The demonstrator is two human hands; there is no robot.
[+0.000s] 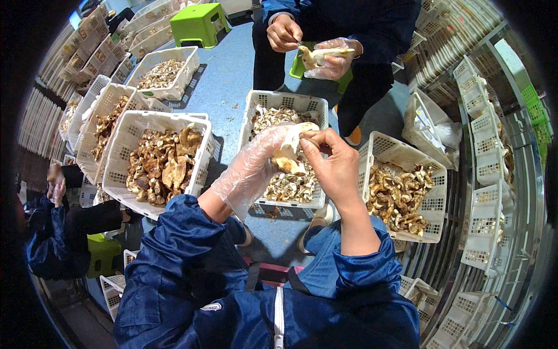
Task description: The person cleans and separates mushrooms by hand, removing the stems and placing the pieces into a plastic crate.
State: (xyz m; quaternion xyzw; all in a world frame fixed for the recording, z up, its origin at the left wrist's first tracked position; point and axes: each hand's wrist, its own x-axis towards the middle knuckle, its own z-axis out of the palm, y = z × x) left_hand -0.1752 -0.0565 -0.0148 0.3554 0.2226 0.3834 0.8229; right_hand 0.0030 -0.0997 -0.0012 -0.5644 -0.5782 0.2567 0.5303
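My left hand (pixel 266 152), in a clear plastic glove, holds a pale and brown mushroom (pixel 290 150) over the middle crate. My bare right hand (pixel 333 163) pinches at the mushroom's upper edge with thumb and forefinger; whether a small tool is between them, I cannot tell. Below both hands stands a white plastic crate (pixel 321 114) with cut mushroom pieces (pixel 292 187). A white crate (pixel 112 174) of brown mushrooms (pixel 163 165) is on my left. On my right a tilted crate (pixel 438 209) holds more brown mushrooms (pixel 396 200).
Across from me a co-worker's hands (pixel 327 59) hold another mushroom. A second person (pixel 56 235) is at the far left. Green stools (pixel 198 24) and more crates (pixel 189 70) stand on the blue floor (pixel 218 87). Stacked crates and a metal rack (pixel 527 174) line the sides.
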